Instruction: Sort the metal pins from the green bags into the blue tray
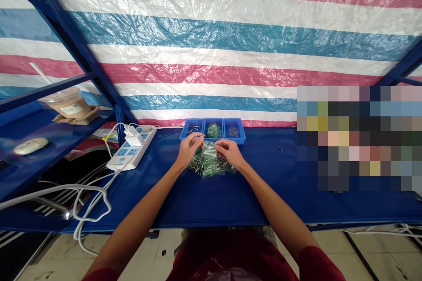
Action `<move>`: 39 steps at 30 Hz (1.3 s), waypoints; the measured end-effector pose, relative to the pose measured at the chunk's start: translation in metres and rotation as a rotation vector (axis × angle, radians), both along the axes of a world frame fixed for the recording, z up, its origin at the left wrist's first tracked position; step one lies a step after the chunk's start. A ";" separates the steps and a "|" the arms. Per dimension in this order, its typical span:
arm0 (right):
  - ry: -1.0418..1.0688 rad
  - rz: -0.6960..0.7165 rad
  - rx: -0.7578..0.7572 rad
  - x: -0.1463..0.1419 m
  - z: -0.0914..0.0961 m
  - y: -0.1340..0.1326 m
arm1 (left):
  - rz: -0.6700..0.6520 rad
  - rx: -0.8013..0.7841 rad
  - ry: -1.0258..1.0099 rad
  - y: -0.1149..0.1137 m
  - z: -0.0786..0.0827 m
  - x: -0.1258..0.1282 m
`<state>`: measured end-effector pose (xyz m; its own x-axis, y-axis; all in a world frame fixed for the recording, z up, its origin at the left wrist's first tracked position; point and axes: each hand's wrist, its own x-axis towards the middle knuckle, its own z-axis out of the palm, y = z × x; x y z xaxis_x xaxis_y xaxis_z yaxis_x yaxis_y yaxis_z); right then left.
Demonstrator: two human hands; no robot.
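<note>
Centrally, both hands (211, 149) gripping clear bag (209, 163) of green parts, blue bins (212, 131) behind.

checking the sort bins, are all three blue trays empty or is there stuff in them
Not empty. The left tray holds a few small dark parts, the middle tray green pieces, the right tray a few dark bits.

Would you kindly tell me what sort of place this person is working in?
Probably a makeshift small-parts assembly or sorting bench: a blue-covered table backed by a striped tarpaulin, three small blue parts bins, a power strip, and both hands on a clear bag of small green parts.
</note>
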<state>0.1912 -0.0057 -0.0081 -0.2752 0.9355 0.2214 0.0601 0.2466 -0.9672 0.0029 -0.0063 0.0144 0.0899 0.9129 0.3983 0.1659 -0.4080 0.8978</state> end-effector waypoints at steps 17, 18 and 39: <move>0.242 -0.200 -0.331 0.008 0.003 0.008 | 0.234 0.100 0.211 0.003 -0.003 -0.009; 0.208 -0.209 -0.294 0.008 0.003 0.008 | 0.211 0.115 0.295 0.004 -0.003 -0.009; 0.256 0.031 -0.296 0.001 0.008 0.004 | -0.080 0.171 0.971 0.012 -0.019 -0.015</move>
<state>0.1925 -0.0019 -0.0003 -0.2755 0.9613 0.0084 -0.1956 -0.0475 -0.9795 -0.0122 0.0056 -0.0043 0.5063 0.8268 0.2449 0.7652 -0.5617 0.3146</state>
